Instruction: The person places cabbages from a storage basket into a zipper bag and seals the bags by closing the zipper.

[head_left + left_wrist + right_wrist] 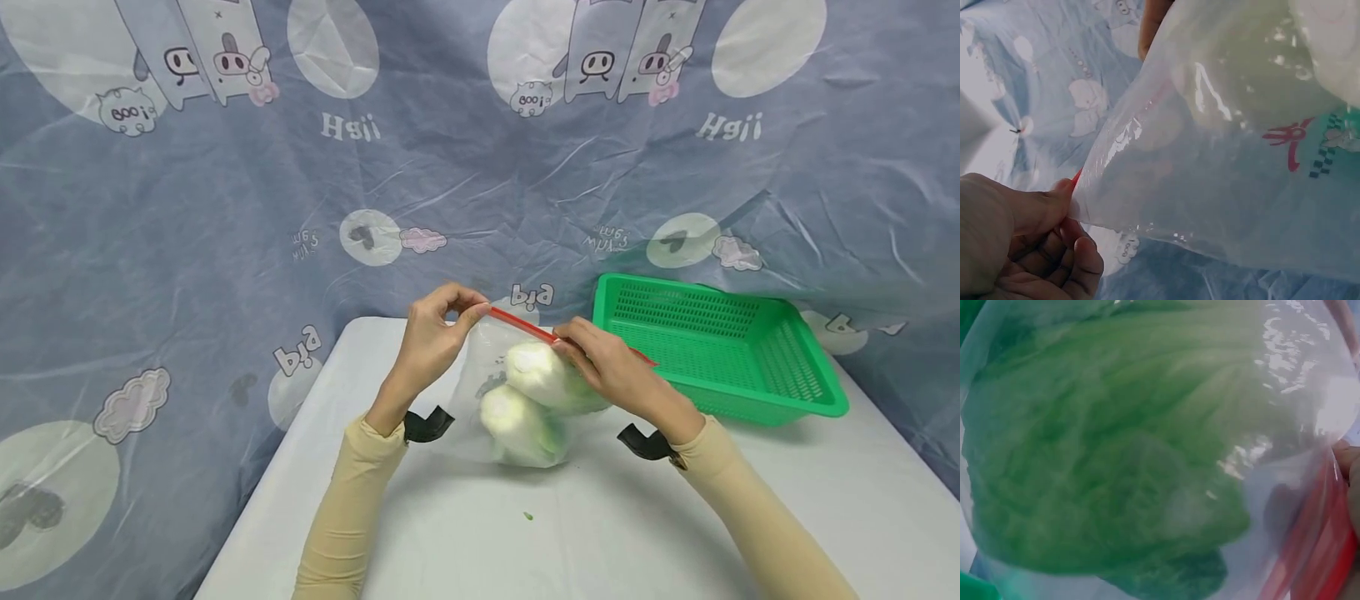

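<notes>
A clear zip bag (468, 400) with a red closure strip (521, 323) hangs upright between my hands above the white table. Inside it are two pale heads of leafy greens (521, 425), white at the base and green toward the leaves; the right wrist view shows the green leaves (1104, 444) through the film. My left hand (438, 333) pinches the bag's top corner at the strip's left end, as the left wrist view also shows. Farther right along the strip, my right hand (611, 362) pinches it between thumb and fingers.
A green perforated basket (813, 350) stands at the back right of the table, just beyond my right hand. One small green leaf scrap (528, 516) lies on the white table (465, 542) in front of the bag. A patterned grey-blue cloth (450, 167) hangs behind.
</notes>
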Available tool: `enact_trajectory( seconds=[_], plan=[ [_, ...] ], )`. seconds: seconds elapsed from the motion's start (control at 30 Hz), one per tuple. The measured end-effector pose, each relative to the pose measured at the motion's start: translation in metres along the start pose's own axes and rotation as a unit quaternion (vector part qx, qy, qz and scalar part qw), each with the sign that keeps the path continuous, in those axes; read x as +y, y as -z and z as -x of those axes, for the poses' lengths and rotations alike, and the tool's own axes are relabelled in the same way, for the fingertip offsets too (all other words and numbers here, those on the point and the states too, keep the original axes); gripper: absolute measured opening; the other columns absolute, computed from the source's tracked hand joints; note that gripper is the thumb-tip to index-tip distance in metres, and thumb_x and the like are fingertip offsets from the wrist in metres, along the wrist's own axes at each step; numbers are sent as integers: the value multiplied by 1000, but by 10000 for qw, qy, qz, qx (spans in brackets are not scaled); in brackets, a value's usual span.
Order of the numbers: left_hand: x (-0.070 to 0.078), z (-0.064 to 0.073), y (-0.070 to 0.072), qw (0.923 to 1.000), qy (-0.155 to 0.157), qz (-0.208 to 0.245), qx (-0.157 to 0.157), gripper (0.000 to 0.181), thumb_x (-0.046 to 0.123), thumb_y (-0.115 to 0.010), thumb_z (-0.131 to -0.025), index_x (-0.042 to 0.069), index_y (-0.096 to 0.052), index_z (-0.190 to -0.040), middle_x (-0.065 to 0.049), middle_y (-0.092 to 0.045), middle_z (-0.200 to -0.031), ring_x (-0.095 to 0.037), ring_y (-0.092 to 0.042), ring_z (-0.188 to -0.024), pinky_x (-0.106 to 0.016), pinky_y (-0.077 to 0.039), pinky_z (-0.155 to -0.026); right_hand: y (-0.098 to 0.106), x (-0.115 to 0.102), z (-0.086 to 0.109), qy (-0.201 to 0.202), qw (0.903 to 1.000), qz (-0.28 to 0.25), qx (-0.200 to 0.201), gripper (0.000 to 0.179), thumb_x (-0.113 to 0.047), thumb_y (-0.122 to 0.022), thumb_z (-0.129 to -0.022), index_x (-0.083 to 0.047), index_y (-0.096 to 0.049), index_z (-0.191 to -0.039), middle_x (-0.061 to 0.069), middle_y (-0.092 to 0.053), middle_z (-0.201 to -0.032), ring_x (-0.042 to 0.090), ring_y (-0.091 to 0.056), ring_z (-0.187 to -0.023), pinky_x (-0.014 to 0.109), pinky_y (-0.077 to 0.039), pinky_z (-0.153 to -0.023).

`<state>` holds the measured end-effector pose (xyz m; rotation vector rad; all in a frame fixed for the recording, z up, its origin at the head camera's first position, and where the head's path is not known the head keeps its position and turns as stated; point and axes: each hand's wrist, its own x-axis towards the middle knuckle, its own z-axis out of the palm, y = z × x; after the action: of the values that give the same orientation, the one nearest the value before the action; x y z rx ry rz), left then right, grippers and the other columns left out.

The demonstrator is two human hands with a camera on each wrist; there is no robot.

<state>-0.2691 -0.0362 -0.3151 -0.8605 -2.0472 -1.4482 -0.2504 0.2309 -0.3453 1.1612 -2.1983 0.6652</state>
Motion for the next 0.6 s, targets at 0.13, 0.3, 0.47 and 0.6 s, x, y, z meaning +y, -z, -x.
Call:
enact_trajectory(
  seconds=[0.13,0.3,0.47,0.6],
  plan=[
    [-3,-1,2,9996,118,25,-239,12,26,-70,-87,16,-71,-94,2,-69,-87,-10,-61,-77,-27,-50,-74,-1,4,3,-50,9999,-124,17,15,2,-62,-90,-8,-59,-101,-5,-50,-85,3,-41,-72,13,-34,-62],
    [-2,-1,8,9984,50,52,-564,10,26,-72,-85,19,-73,-92,5,-69,-86,-9,-60,-75,-29,-49,-70,-1,5,5,39,9998,-194,-8,16,2,-63,-89,-9,-59,-101,-5,-51,-87,3,-40,-72,13,-34,-62],
    [-1,-1,15,9978,-202,-190,-601,6,24,-70,-88,19,-73,-88,7,-67,-83,-9,-56,-73,-25,-45,-66,-1,2,7,215,9997,-104,-50,20,4,-66,-87,-9,-62,-102,-6,-53,-88,2,-42,-74,13,-35,-64],
    [-2,0,31,9991,-77,-182,-386,6,23,-71,-88,17,-73,-88,4,-68,-83,-10,-59,-74,-25,-48,-69,2,5,20,283,9995,112,-69,22,5,-67,-84,-8,-62,-101,-7,-51,-85,2,-40,-74,13,-33,-65]
  ],
)
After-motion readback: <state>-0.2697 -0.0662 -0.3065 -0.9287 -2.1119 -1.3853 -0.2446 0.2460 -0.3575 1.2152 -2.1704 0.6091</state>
